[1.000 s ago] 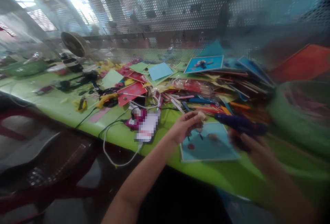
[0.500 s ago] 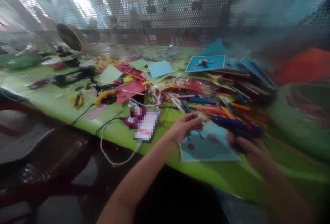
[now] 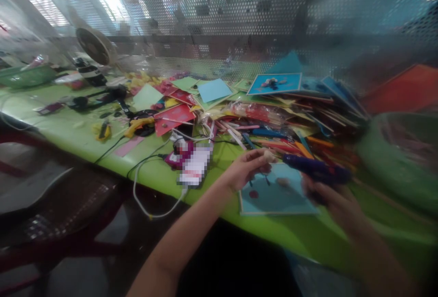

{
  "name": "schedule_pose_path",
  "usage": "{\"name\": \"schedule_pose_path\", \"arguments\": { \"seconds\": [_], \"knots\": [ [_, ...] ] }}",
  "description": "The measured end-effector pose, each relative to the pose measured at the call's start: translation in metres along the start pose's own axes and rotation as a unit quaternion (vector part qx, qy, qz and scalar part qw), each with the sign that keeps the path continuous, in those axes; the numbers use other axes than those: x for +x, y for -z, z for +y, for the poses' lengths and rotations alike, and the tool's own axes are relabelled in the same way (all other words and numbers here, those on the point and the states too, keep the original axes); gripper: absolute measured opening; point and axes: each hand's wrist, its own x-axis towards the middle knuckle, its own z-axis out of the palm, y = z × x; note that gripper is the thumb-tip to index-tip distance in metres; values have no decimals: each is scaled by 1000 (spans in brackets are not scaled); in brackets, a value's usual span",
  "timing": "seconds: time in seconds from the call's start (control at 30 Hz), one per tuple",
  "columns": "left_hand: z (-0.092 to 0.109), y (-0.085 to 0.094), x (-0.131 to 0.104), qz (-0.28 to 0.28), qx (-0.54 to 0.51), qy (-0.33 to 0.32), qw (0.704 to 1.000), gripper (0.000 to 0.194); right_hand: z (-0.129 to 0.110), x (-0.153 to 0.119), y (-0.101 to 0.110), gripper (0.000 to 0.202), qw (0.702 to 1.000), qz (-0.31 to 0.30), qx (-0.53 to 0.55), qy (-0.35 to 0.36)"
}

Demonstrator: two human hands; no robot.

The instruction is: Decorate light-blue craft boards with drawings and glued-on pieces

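Note:
My right hand [image 3: 323, 192] is wrapped round the grip of a dark purple glue gun [image 3: 316, 168], its nozzle pointing left. Between the thumb and fingers of my left hand [image 3: 248, 168] is a small pale piece [image 3: 270, 156], too blurred to name, just left of the nozzle. Below both hands a light blue card with a pale border [image 3: 273, 201] lies on the green table. The card carries a dark red spot [image 3: 253, 194], a brownish oval piece [image 3: 283, 181] and small dark marks.
A phone [image 3: 195, 167] on a white cable rests by a purple power strip [image 3: 176, 158]. Coloured cards and sticks [image 3: 277, 144] are heaped behind my hands. A green basin [image 3: 400, 155] stands at right. Farther left are a yellow-handled tool [image 3: 138, 126] and a fan [image 3: 94, 46].
Almost nothing differs. Both hands, the glue gun and the pale piece keep nearly the same places; the view has shifted very slightly.

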Motion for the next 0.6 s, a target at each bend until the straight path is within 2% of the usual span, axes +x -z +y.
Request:
{"name": "schedule_pose_path", "arguments": {
  "seconds": [0.23,0.47,0.6],
  "knots": [
    [1,0,0,5,-2,2,1000,54,-1,0,-2,25,1000,1,-1,-2],
    [1,-1,0,15,-14,5,1000,55,-9,-1,-6,31,1000,-19,-20,14],
    [0,-1,0,-1,11,7,1000,51,-11,-1,-9,31,1000,-1,-14,14]
  ]
}}
